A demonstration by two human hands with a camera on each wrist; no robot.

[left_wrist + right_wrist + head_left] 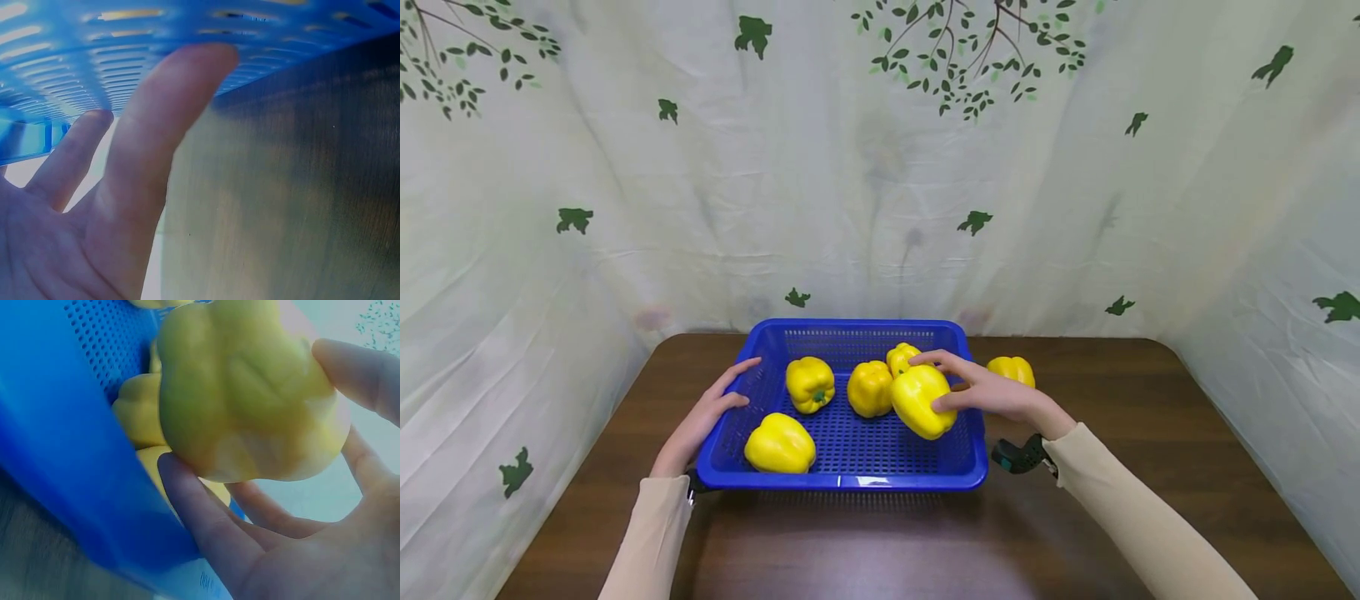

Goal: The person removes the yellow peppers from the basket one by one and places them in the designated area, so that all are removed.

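The held pepper, in the head view, sits between the thumb and fingers of the right hand, which grasps it from its right side. It is above the right part of the blue basket, its long axis slanting from upper left to lower right. Its skin is bright yellow, smooth and glossy, with rounded lobes. Four loose peppers lie in the basket; another yellow pepper is on the table, right of the basket. The left hand rests relaxed at the basket's left rim.

In the left wrist view, that hand's extended digits touch the slotted blue wall, clasping no pepper.

In the right wrist view, the held pepper's broad, lobed end faces the camera, creased near the middle, with the fingertips and thumb around its sides; its skin looks paler, tinged green.
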